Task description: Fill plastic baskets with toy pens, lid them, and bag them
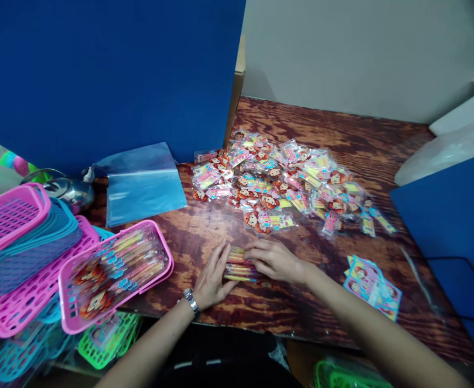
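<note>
My left hand (pixel 213 275) and my right hand (pixel 275 260) rest on the wooden table (pixel 301 307), one on each side of a small stack of colourful pen packets (pixel 239 265). Both hands press against the stack with fingers curved around its ends. A watch sits on my left wrist. Behind the hands lies a big loose pile of the same cartoon-printed packets (pixel 289 183). A pink plastic basket (pixel 69 291) filled with packets stands to the left of my left hand.
Stacked pink, blue and green baskets (pixel 22 248) crowd the left edge. Clear plastic bags (pixel 142 183) lie by a blue board (pixel 107 75). A few printed cards (pixel 372 285) lie at right, near another blue panel (pixel 451 226). A green basket (pixel 342 374) sits below the table.
</note>
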Available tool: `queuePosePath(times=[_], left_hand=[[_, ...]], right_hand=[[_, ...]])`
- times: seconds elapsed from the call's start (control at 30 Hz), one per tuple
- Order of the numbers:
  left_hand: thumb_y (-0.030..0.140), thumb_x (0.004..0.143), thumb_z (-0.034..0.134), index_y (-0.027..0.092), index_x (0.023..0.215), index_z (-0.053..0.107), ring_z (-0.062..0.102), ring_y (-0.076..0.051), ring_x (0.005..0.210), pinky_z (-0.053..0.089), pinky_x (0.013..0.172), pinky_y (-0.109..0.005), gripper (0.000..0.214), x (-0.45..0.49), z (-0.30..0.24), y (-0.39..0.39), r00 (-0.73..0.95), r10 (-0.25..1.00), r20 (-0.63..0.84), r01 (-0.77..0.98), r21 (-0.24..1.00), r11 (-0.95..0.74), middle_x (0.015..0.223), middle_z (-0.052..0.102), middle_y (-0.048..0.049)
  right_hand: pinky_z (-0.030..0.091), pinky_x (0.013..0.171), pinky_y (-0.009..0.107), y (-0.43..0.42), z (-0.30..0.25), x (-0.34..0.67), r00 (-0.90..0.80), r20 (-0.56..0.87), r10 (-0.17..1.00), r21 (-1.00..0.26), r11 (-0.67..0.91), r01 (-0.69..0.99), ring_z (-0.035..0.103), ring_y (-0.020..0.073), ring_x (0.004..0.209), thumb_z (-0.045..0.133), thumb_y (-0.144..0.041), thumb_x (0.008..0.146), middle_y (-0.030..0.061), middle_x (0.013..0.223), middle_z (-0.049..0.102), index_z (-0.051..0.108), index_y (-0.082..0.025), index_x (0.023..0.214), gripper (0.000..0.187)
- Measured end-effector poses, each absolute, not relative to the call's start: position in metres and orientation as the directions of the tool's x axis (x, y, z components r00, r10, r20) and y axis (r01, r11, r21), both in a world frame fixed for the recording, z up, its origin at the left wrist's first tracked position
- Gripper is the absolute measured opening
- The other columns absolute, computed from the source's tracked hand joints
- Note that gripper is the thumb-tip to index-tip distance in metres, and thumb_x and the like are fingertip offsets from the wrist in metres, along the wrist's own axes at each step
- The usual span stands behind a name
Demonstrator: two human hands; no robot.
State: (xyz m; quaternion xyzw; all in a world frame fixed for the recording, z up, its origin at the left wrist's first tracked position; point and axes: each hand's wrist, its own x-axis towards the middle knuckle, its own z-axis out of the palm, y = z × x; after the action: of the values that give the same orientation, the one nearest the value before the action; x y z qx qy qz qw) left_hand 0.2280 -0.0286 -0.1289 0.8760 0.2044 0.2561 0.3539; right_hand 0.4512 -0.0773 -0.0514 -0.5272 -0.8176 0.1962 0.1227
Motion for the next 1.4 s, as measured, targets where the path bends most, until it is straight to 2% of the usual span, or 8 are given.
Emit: queuePosePath(times=[0.17, 0.43, 0.63, 0.83, 0.97, 1.13, 1.3, 1.4], left_hand=[[0.027, 0.084, 0.055, 0.018, 0.146, 0.002, 0.021, -0.031, 0.136, 0.033, 0.106, -0.049, 0.083, 0.228, -0.130, -0.029, 0.786, 0.539, 0.302, 0.183, 0.720, -0.670, 0.148, 0.019, -0.0187], [0.025, 0.083, 0.057, 0.017, 0.146, 0.003, 0.022, -0.032, 0.136, 0.034, 0.105, -0.050, 0.083, 0.228, -0.129, -0.030, 0.780, 0.533, 0.328, 0.182, 0.695, -0.695, 0.148, 0.017, -0.0206], [0.011, 0.083, 0.055, 0.028, 0.143, 0.023, 0.022, -0.035, 0.135, 0.042, 0.098, -0.051, 0.070, 0.223, -0.133, -0.039, 0.745, 0.467, 0.475, 0.232, 0.473, -0.850, 0.152, 0.004, -0.0138], [0.000, 0.083, 0.046, 0.023, 0.137, 0.037, 0.022, -0.034, 0.136, 0.044, 0.097, -0.049, 0.060, 0.218, -0.135, -0.045, 0.744, 0.412, 0.526, 0.242, 0.363, -0.900, 0.152, 0.010, -0.0143], [0.004, 0.085, 0.047, 0.022, 0.132, 0.042, 0.021, -0.034, 0.136, 0.046, 0.096, -0.048, 0.051, 0.219, -0.133, -0.045, 0.731, 0.410, 0.546, 0.243, 0.353, -0.903, 0.152, 0.010, -0.0127], [0.008, 0.086, 0.049, 0.020, 0.121, 0.052, 0.022, -0.033, 0.136, 0.048, 0.092, -0.047, 0.037, 0.218, -0.130, -0.046, 0.727, 0.383, 0.570, 0.250, 0.300, -0.921, 0.152, 0.015, -0.0114], [0.007, 0.086, 0.049, 0.015, 0.112, 0.058, 0.024, -0.035, 0.135, 0.047, 0.092, -0.053, 0.029, 0.213, -0.128, -0.049, 0.715, 0.322, 0.620, 0.246, 0.208, -0.947, 0.149, 0.023, -0.0124], [0.008, 0.087, 0.047, 0.014, 0.109, 0.060, 0.026, -0.034, 0.134, 0.046, 0.093, -0.054, 0.026, 0.211, -0.129, -0.051, 0.720, 0.287, 0.632, 0.227, 0.176, -0.958, 0.144, 0.036, -0.0130]], right_hand=[[0.045, 0.089, 0.031, -0.078, -0.045, 0.453, -0.437, -0.048, 0.898, -0.517, 0.352, 0.780, 0.058, 0.0199, 0.102, 0.056, -0.048, 0.082, 0.0101, 0.114, 0.060, 0.061, -0.020, 0.106, 0.037], [0.045, 0.088, 0.030, -0.076, -0.047, 0.454, -0.440, -0.079, 0.894, -0.548, 0.329, 0.769, 0.059, 0.0179, 0.100, 0.046, -0.038, 0.091, 0.0097, 0.110, 0.062, 0.062, -0.020, 0.106, 0.029], [0.046, 0.089, 0.033, -0.079, -0.053, 0.454, -0.439, -0.035, 0.898, -0.514, 0.360, 0.778, 0.058, 0.0200, 0.102, 0.048, -0.041, 0.089, 0.0111, 0.113, 0.061, 0.063, -0.019, 0.107, 0.032], [0.046, 0.087, 0.031, -0.079, -0.050, 0.452, -0.442, -0.053, 0.895, -0.529, 0.350, 0.773, 0.059, 0.0187, 0.100, 0.048, -0.038, 0.090, 0.0099, 0.110, 0.062, 0.065, -0.020, 0.101, 0.028], [0.045, 0.087, 0.031, -0.078, -0.051, 0.450, -0.422, -0.048, 0.905, -0.525, 0.337, 0.782, 0.059, 0.0174, 0.097, 0.041, -0.029, 0.093, 0.0094, 0.106, 0.063, 0.065, -0.019, 0.098, 0.026], [0.046, 0.081, 0.030, -0.079, -0.054, 0.446, -0.371, -0.060, 0.927, -0.489, 0.297, 0.820, 0.060, 0.0172, 0.088, 0.040, -0.028, 0.093, 0.0088, 0.094, 0.065, 0.062, -0.018, 0.088, 0.025], [0.046, 0.073, 0.028, -0.083, -0.055, 0.444, -0.328, -0.058, 0.943, -0.486, 0.260, 0.835, 0.059, 0.0174, 0.082, 0.044, -0.029, 0.091, 0.0081, 0.091, 0.064, 0.058, -0.018, 0.079, 0.021], [0.046, 0.071, 0.028, -0.085, -0.058, 0.444, -0.305, -0.039, 0.952, -0.487, 0.248, 0.837, 0.059, 0.0176, 0.082, 0.046, -0.030, 0.090, 0.0079, 0.090, 0.064, 0.058, -0.018, 0.079, 0.020]])
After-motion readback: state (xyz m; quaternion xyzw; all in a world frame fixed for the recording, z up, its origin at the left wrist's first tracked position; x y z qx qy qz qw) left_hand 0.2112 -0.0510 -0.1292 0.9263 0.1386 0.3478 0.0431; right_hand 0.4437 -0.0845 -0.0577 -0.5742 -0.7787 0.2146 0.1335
